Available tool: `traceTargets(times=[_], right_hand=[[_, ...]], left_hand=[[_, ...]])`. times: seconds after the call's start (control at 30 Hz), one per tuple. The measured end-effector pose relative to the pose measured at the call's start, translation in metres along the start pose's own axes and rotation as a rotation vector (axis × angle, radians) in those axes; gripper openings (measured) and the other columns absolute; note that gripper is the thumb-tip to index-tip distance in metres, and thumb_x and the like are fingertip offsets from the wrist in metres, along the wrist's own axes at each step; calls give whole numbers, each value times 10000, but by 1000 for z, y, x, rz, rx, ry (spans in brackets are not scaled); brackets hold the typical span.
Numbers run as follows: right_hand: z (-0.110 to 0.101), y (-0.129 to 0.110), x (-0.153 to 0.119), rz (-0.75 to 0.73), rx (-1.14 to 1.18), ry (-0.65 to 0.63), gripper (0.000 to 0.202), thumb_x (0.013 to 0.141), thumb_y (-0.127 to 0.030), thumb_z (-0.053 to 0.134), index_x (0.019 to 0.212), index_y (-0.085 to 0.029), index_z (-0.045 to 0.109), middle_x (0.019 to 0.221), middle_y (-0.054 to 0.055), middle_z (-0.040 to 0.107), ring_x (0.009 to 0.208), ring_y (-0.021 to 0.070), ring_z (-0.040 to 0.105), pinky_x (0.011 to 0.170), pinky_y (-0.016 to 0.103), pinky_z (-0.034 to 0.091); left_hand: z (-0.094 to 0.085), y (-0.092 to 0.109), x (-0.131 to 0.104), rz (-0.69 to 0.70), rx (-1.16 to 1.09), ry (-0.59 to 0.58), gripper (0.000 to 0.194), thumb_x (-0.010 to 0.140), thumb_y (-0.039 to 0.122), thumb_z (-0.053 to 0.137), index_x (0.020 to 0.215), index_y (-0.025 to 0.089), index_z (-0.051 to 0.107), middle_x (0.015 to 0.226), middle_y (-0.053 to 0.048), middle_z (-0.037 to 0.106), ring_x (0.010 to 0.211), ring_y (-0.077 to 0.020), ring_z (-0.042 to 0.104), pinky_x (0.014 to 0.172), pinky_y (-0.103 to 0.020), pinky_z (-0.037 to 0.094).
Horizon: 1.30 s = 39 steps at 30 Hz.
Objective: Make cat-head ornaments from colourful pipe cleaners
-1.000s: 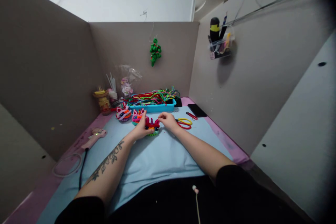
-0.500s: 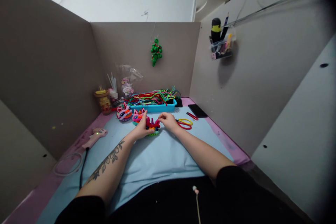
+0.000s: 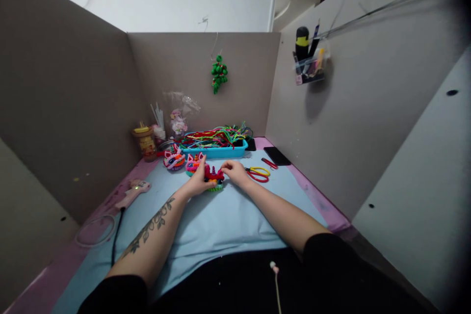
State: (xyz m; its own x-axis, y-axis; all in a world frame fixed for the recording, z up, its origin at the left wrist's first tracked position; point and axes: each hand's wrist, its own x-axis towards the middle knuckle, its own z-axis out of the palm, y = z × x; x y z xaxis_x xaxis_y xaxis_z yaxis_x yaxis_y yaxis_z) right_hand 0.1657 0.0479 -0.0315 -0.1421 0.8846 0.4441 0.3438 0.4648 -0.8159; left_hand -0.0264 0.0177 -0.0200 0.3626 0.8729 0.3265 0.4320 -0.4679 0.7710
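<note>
My left hand [image 3: 198, 182] is wrapped round a red pipe-cleaner animal head [image 3: 214, 176] with a purple horn and a green lower edge. At its right side, the fingers of my right hand [image 3: 234, 170] are pinched together against a red ear-like part. Whether they grip the ear itself or a separate strand is too small to tell. Just behind my left hand stands a pink pipe-cleaner head [image 3: 192, 163] with an orange horn, partly covered by the thumb. A similar pink and orange head [image 3: 174, 159] sits farther left.
A blue tray [image 3: 211, 153] heaped with coloured pipe cleaners stands at the back. Right of my hands lie scissors [image 3: 259, 174], a red cutter [image 3: 270, 163] and a black phone [image 3: 277, 155]. A pink glue gun [image 3: 133, 193] with a cord and a cup [image 3: 145, 144] are at left.
My right hand has shifted very slightly left towards the red ear. My left hand and the red head stay in place.
</note>
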Motion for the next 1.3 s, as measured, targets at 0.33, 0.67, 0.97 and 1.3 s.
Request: traceTargets(times=[0.33, 0.67, 0.97, 1.3], right_hand=[[-8, 6, 7, 71, 213, -36, 266, 658, -333, 616, 834, -144, 678, 778, 44, 680, 691, 148, 573, 681, 279, 442], [-1, 6, 7, 240, 354, -79, 173, 597, -276, 637, 707, -143, 635, 552, -17, 590, 528, 94, 479, 495, 199, 372], [1, 6, 6, 263, 386, -103, 121, 606, -220, 609, 695, -152, 562, 637, 3, 644, 500, 84, 498, 437, 179, 328], [3, 6, 5, 298, 488, -88, 229, 542, -187, 646, 690, -184, 471, 500, -59, 576, 440, 77, 475, 443, 170, 315]], left_hand=[[0, 0, 0, -8, -32, -19, 1193, 597, 289, 735, 1436, 236, -111, 1445, -149, 249, 1345, -294, 217, 1080, -441, 195], [0, 3, -1, -18, -56, -14, 1217, 585, 270, 742, 1431, 226, -131, 1465, -154, 216, 1345, -298, 213, 1077, -427, 202], [0, 5, -1, -21, 9, -21, 1197, 600, 280, 729, 1433, 211, -129, 1480, -165, 164, 1342, -286, 226, 1071, -411, 226], [0, 3, -1, -9, -33, -19, 1214, 590, 272, 739, 1431, 222, -135, 1470, -155, 196, 1340, -301, 219, 1073, -439, 214]])
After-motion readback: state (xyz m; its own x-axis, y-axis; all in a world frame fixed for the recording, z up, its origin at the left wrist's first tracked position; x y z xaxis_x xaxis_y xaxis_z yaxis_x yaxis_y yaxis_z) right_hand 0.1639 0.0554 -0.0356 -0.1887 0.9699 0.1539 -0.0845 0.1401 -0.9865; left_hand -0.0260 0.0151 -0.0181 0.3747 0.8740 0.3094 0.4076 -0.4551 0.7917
